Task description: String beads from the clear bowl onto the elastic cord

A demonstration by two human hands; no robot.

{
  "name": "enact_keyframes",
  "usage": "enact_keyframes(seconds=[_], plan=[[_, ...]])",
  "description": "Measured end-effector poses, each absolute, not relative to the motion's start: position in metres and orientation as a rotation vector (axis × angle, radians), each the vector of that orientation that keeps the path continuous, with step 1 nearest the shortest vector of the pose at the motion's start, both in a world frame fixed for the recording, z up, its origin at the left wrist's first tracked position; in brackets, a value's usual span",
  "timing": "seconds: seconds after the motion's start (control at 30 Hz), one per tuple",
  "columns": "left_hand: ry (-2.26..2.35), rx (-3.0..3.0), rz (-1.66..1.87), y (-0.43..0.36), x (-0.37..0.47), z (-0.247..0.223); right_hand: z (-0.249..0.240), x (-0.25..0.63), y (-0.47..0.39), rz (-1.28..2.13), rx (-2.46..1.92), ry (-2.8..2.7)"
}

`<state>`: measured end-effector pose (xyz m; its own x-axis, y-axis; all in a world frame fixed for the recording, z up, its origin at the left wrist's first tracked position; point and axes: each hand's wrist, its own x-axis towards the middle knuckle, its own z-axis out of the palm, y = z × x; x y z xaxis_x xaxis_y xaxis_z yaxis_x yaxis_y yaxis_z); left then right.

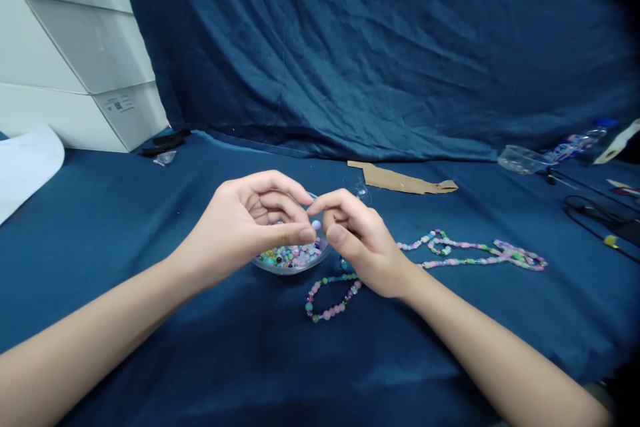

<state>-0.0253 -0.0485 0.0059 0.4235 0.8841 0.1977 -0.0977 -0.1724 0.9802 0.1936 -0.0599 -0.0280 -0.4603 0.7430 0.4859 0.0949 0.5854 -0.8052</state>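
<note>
The hands (237, 217) partly hide the bowl (291, 271) and bead strand (450, 261) (the bottle (575, 146) looks blurred)

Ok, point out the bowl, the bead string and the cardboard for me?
Bowl (290, 271): head view, on its near rim.
Bead string (469, 261): head view, on the nearer of its two long runs.
Cardboard (400, 181): head view, on the middle of its upper face.

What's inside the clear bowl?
The bowl holds loose beads in mixed colours, among them pink, purple, green and yellow, visible along its near side. The left hand and right hand cover much of the far side, so whatever lies there can't be seen.
</note>
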Motion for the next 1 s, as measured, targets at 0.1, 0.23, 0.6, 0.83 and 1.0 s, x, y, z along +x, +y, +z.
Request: enact_keyframes(seconds=[0.1, 0.23, 0.6, 0.83, 1.0], plan=[[0.734, 1.544, 1.07, -0.051, -0.025, 0.009, -0.026, 0.194, -0.059, 0.866, -0.623, -1.966], [0.824, 1.661, 1.164, -0.053, -0.026, 0.017, -0.024, 0.194, -0.058, 0.702, -0.569, -1.989], [1.143, 2.657, 0.263, -0.003, -0.027, 0.005, -0.029, 0.193, -0.051, 1.014, -0.531, -1.513], [1.293, 2.642, 0.07, -0.011, -0.015, 0.007, -0.027, 0.191, -0.051, 1.067, -0.546, -1.51], [1.241, 2.736, 0.004, -0.013, -0.012, 0.009, -0.029, 0.192, -0.051, 1.096, -0.559, -1.54]])
